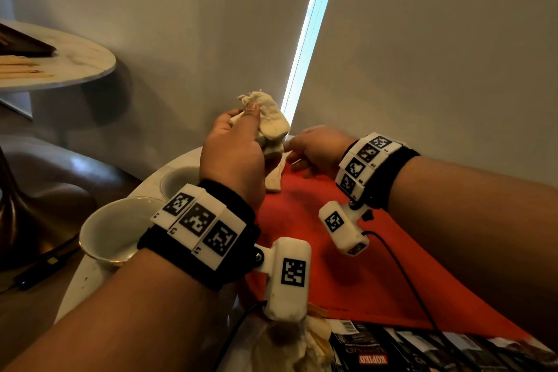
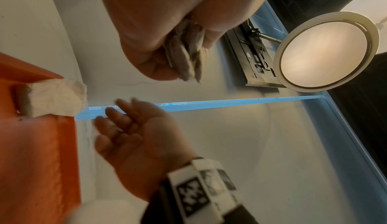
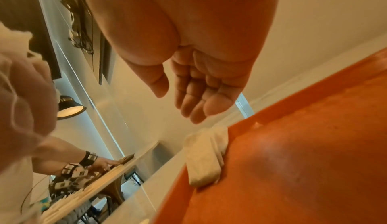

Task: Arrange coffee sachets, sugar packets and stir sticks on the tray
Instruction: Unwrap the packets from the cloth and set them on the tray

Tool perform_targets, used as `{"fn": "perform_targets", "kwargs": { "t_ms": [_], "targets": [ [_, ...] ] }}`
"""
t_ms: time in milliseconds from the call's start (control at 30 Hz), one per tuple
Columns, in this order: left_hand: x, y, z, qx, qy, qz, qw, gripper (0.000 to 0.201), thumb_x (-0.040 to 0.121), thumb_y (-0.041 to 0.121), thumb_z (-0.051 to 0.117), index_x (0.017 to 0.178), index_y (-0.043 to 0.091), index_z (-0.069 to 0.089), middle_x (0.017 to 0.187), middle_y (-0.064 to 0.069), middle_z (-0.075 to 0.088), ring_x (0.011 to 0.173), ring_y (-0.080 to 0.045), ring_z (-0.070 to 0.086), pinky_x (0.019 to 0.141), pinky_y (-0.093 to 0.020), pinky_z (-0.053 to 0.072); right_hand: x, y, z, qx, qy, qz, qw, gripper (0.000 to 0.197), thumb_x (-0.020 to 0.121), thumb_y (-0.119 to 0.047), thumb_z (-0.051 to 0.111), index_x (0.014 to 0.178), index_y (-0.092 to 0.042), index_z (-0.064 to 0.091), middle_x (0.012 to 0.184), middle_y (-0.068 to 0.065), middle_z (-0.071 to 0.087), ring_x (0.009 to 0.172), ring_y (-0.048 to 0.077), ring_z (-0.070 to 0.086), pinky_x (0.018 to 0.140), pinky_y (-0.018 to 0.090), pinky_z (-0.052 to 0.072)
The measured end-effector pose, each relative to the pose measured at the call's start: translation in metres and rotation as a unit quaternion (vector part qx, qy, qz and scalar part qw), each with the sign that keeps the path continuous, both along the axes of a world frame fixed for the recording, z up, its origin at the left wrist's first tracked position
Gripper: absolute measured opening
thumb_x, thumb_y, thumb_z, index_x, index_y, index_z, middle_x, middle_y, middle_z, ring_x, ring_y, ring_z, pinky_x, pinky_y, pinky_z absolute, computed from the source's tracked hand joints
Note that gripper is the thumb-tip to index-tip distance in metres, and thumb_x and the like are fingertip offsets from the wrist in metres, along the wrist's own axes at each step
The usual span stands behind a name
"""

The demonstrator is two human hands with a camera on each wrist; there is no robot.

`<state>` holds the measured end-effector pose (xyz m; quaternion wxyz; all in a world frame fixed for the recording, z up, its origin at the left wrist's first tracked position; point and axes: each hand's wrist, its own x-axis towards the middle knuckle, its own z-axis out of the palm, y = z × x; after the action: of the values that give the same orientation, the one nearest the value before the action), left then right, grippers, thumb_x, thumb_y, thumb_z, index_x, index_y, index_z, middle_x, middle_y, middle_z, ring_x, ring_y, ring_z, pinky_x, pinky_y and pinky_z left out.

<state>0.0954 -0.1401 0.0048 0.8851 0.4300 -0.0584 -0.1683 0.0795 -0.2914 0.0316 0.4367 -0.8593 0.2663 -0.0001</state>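
Observation:
My left hand (image 1: 241, 136) is raised above the far corner of the red tray (image 1: 347, 251) and grips a bunch of cream cloth sachets (image 1: 270, 124); the left wrist view shows them (image 2: 186, 58) pressed into the palm. My right hand (image 1: 297, 157) hovers just right of that bunch, fingers relaxed and holding nothing, as the right wrist view shows (image 3: 188, 98). One cream sachet (image 1: 273, 181) lies alone at the tray's far edge, also seen as a sachet (image 3: 205, 158) below my right fingers. Black Kopiko coffee sachets (image 1: 392, 353) lie at the tray's near edge.
Two white cups (image 1: 114, 229) (image 1: 178, 181) stand left of the tray on the round white table. More cream pouches (image 1: 287, 341) lie at the near edge. A second round table (image 1: 75, 63) at the far left holds wooden stir sticks (image 1: 24, 69). Another person's hands (image 3: 94, 163) work there.

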Motion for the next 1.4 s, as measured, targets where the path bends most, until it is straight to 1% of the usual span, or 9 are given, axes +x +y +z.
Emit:
{"fn": "perform_targets", "kwargs": {
  "t_ms": [67,167,300,500,667,900,1033,1167,1400],
  "targets": [
    [-0.003,-0.001,-0.001,-0.009,-0.002,-0.039,0.999,0.023,0.099,0.034,0.061,0.117,0.021,0.065,0.104,-0.008,0.075,0.083,-0.018,0.074,0.067,-0.033,0.059,-0.012,-0.004,0.012,0.01,-0.066,-0.009,0.998,0.02,0.104,-0.022,0.052,0.098,-0.007,0.064,0.086,0.007,0.064,0.072,0.018,0.061,0.064,0.031,0.047],
    [-0.008,-0.001,-0.001,-0.003,-0.01,-0.081,0.997,0.022,0.1,0.032,0.061,0.114,0.017,0.067,0.099,-0.01,0.075,0.075,-0.017,0.07,0.058,-0.029,0.055,-0.029,-0.006,0.027,0.056,-0.189,-0.023,0.98,0.027,0.099,-0.033,0.061,0.103,-0.007,0.067,0.081,0.005,0.063,0.067,0.016,0.058,0.058,0.029,0.044],
    [-0.011,-0.005,-0.005,0.027,-0.047,-0.089,0.995,0.024,0.1,0.034,0.059,0.115,0.015,0.066,0.082,-0.005,0.07,0.061,-0.013,0.061,0.055,-0.028,0.05,-0.046,0.003,0.044,0.139,-0.245,0.043,0.958,0.033,0.095,-0.026,0.065,0.118,-0.003,0.061,0.08,0.005,0.059,0.064,0.015,0.056,0.055,0.027,0.044],
    [-0.011,-0.007,-0.009,0.05,-0.065,-0.11,0.991,0.027,0.099,0.035,0.059,0.119,0.017,0.065,0.091,-0.008,0.071,0.067,-0.015,0.061,0.058,-0.03,0.05,-0.06,0.011,0.049,0.077,-0.203,0.116,0.969,0.028,0.088,0.003,0.068,0.114,-0.008,0.065,0.086,0.006,0.072,0.073,0.019,0.067,0.058,0.027,0.05],
    [-0.012,-0.008,-0.01,0.037,-0.055,-0.127,0.99,0.029,0.099,0.033,0.06,0.123,0.017,0.064,0.102,-0.013,0.07,0.064,-0.013,0.065,0.053,-0.028,0.052,-0.062,0.012,0.044,0.05,-0.198,0.1,0.974,0.023,0.086,0.005,0.069,0.104,-0.009,0.065,0.091,0.012,0.07,0.072,0.019,0.066,0.056,0.027,0.049],
    [-0.011,-0.01,-0.011,0.021,-0.054,-0.144,0.988,0.036,0.098,0.024,0.06,0.131,0.01,0.057,0.094,-0.013,0.063,0.053,-0.011,0.062,0.051,-0.03,0.051,-0.067,0.009,0.043,0.065,-0.197,0.082,0.975,0.017,0.088,0.007,0.065,0.099,-0.006,0.063,0.091,0.014,0.068,0.069,0.019,0.066,0.061,0.03,0.054],
    [-0.011,-0.011,-0.012,0.038,-0.052,-0.137,0.988,0.032,0.099,0.022,0.058,0.13,0.012,0.058,0.093,-0.012,0.062,0.06,-0.014,0.062,0.053,-0.033,0.052,-0.065,0.008,0.042,0.07,-0.208,0.07,0.973,0.017,0.088,0.01,0.062,0.089,-0.007,0.059,0.088,0.017,0.065,0.067,0.022,0.065,0.057,0.029,0.055],
    [-0.013,-0.011,-0.01,0.042,-0.041,-0.139,0.989,0.029,0.101,0.021,0.057,0.129,0.014,0.058,0.117,-0.017,0.064,0.09,-0.028,0.065,0.062,-0.037,0.058,-0.064,0.006,0.04,0.069,-0.201,0.074,0.974,0.017,0.088,0.009,0.06,0.087,-0.008,0.058,0.086,0.016,0.065,0.064,0.019,0.066,0.055,0.029,0.052],
    [-0.012,-0.009,-0.01,0.036,-0.042,-0.118,0.992,0.027,0.1,0.017,0.057,0.127,0.014,0.057,0.109,-0.02,0.064,0.07,-0.022,0.062,0.053,-0.031,0.053,-0.062,0.003,0.04,0.058,-0.196,0.058,0.977,0.01,0.092,0.002,0.059,0.091,-0.008,0.06,0.084,0.012,0.067,0.069,0.021,0.063,0.054,0.029,0.044]
  ]
}}
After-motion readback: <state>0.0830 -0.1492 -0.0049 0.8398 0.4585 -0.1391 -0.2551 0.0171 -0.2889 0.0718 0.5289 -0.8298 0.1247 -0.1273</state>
